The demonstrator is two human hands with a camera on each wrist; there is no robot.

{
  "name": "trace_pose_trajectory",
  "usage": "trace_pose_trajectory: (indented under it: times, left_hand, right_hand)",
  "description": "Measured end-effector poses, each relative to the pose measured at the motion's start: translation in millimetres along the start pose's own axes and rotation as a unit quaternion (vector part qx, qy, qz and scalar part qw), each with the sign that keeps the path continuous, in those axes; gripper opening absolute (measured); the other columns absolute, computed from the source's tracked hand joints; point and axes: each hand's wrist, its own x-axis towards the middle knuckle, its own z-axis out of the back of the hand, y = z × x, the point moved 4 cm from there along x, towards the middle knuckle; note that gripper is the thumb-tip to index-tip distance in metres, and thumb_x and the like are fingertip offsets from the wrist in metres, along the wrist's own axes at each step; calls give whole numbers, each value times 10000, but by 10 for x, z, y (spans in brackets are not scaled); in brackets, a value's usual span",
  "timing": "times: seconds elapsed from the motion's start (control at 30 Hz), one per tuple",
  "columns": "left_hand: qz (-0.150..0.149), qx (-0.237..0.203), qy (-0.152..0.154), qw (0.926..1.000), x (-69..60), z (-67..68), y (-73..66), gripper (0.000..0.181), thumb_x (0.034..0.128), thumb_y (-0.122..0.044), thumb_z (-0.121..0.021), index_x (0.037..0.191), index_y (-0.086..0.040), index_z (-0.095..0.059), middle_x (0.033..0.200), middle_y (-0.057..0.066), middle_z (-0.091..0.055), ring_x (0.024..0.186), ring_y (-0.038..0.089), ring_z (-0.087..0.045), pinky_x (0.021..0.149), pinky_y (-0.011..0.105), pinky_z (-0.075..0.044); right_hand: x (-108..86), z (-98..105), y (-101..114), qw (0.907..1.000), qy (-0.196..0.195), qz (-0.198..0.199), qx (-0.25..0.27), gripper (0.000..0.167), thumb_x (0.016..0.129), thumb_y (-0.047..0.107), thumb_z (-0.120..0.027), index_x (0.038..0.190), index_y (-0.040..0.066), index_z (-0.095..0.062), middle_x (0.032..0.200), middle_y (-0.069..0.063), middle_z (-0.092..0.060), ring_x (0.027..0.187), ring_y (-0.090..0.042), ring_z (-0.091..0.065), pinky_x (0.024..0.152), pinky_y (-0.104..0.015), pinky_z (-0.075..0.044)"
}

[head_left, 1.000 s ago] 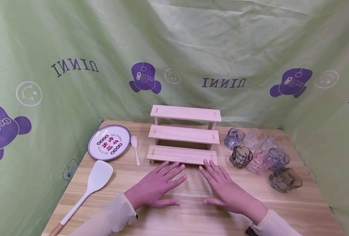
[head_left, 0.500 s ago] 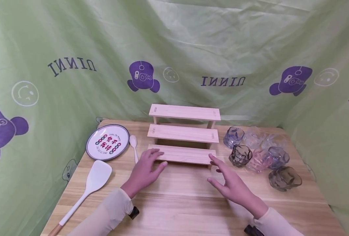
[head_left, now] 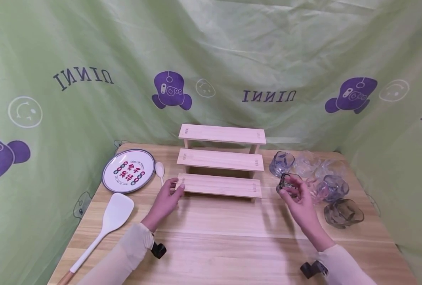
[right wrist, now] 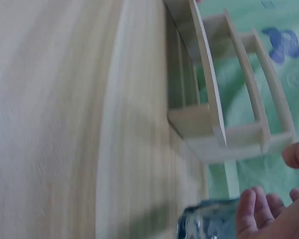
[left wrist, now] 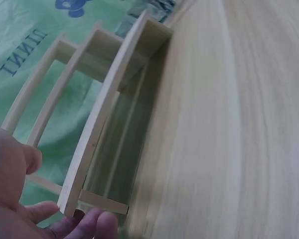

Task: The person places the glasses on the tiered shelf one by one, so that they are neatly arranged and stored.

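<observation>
A three-step wooden rack (head_left: 219, 185) stands at the middle back of the table. At the left end of its lowest step is my left hand (head_left: 164, 204), its fingers loosely bent around the corner. In the left wrist view the fingertips (left wrist: 107, 224) lie by the board's end, with the thumb apart from it. My right hand (head_left: 303, 208) is at a dark grey wavy glass (head_left: 282, 183), thumb and fingers spread and partly covering it. The right wrist view shows the glass (right wrist: 207, 221) beside the fingers (right wrist: 246, 211); contact is unclear.
Several more tinted and clear glasses, among them a blue one (head_left: 281, 163) and a brown one (head_left: 343, 213), stand at right. A plate (head_left: 128, 171), a small spoon (head_left: 159, 170) and a white spatula (head_left: 116, 211) lie at left. Green curtain (head_left: 211, 47) surrounds the table.
My left hand has moved left to the end of the lowest step. My right hand has moved right, from before the rack to the dark grey glass. The rack stays in place.
</observation>
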Motion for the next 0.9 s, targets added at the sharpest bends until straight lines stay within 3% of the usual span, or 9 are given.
trace_pose_trajectory:
  times: [0.1,0.23,0.43,0.63,0.77,0.9]
  left_hand:
    - [373,-491,7,9981,18,-8,33,614,1044,-352,-582,1510,-16,-365,1287,226,-504,1082,363,-604,780,400,-621]
    - [715,-1043,36,9920,25,-30,71,540,1059,-212,-559,1510,-1,-351,1193,219,-504,997,368,-625,769,420,-635]
    - [911,-1624,34,9825,17,-68,111,501,1020,0,-538,1490,-7,-364,1133,198,-493,940,321,-628,794,433,-634]
    - [1089,-1847,65,9767,-22,-88,118,495,1024,-11,-549,1482,-32,-361,1124,203,-494,902,295,-633,802,438,-632]
    - [1173,-1993,152,9728,-29,-84,124,469,1054,-106,-550,1468,-14,-351,1144,239,-523,850,271,-642,786,430,-636]
    - [1233,-2154,245,9684,-17,-71,143,450,1069,-146,-536,1442,26,-352,1127,262,-551,795,244,-646,766,419,-640]
  right_hand:
    - [21,89,-61,9996,-121,-64,-242,556,983,49,-666,1457,-37,-390,1375,-234,-489,972,-113,-615,788,-128,-548]
    - [14,117,-121,9970,70,-60,-765,542,962,40,-688,1430,-58,-431,1306,-272,-575,910,-143,-625,755,-131,-553]
    - [7,100,-204,9943,204,117,-1038,523,955,4,-685,1419,-65,-452,1261,-272,-606,952,-163,-598,740,-143,-542]
    - [-17,113,-200,9938,336,382,-987,514,955,-4,-684,1421,-46,-471,1264,-253,-591,957,-139,-593,728,-150,-546]
    - [9,230,-157,9925,-165,453,-1127,483,920,4,-736,1359,-27,-538,1249,-197,-604,897,-115,-598,664,-145,-545]
    - [61,359,-142,9855,-738,288,-1501,511,887,94,-803,1332,-4,-572,1214,-185,-608,959,-242,-593,684,-75,-511]
